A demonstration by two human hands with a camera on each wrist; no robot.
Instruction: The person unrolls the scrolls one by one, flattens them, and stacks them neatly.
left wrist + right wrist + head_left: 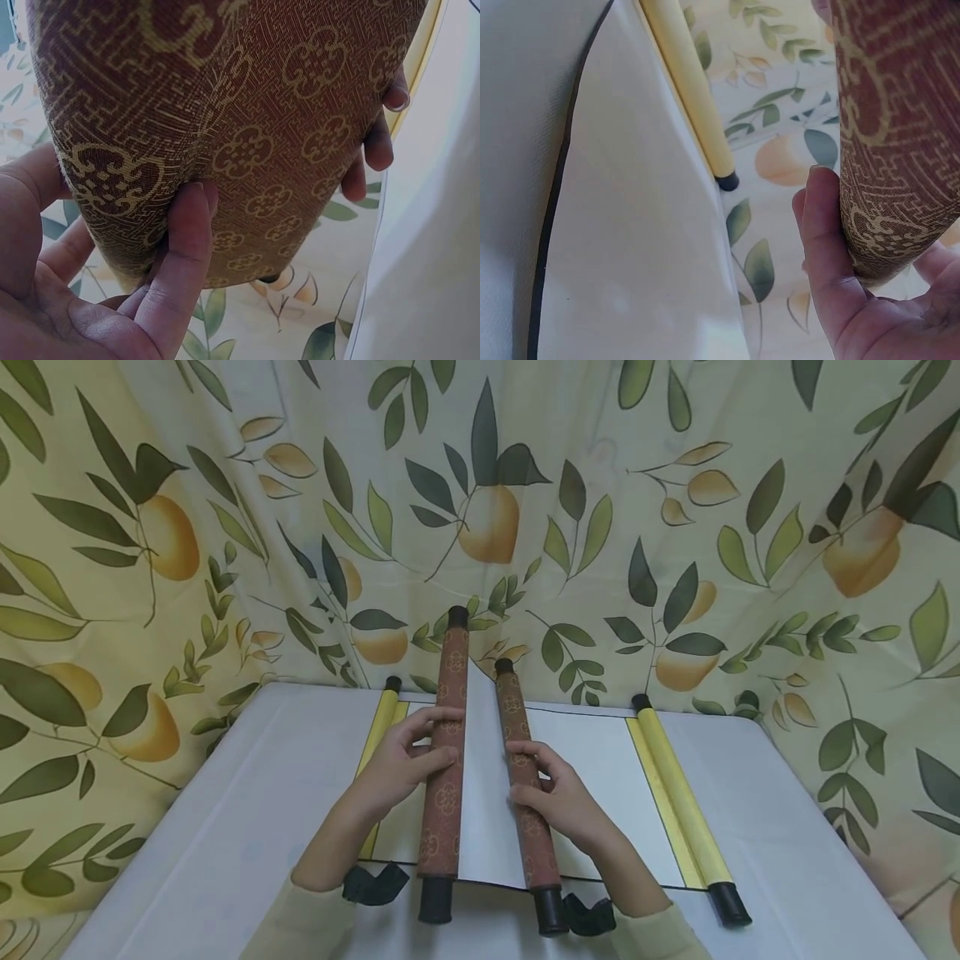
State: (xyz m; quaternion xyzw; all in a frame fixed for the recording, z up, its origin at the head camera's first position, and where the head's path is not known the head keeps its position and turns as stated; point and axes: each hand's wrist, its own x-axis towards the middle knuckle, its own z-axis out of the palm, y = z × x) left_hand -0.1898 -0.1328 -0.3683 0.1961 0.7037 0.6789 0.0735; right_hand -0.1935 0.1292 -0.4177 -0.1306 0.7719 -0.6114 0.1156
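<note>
Two scrolls lie on the grey table (225, 827). The upper one has brown patterned rolls joined by a white strip. My left hand (405, 760) grips the left brown roll (444, 760), fingers curled round it (247, 112). My right hand (558, 797) grips the right brown roll (525, 785), also seen close up (896, 135). Beneath lies an unrolled white scroll sheet (600, 760) with a yellow roll at the left (378, 727) and another at the right (678, 793), the right one seen again (686, 82).
A leaf-and-fruit printed curtain (675, 527) hangs close behind and around the table. Black roller ends (435, 900) and dark wrist straps (375, 885) sit near the table's front edge. Bare table shows at the far right (795, 843).
</note>
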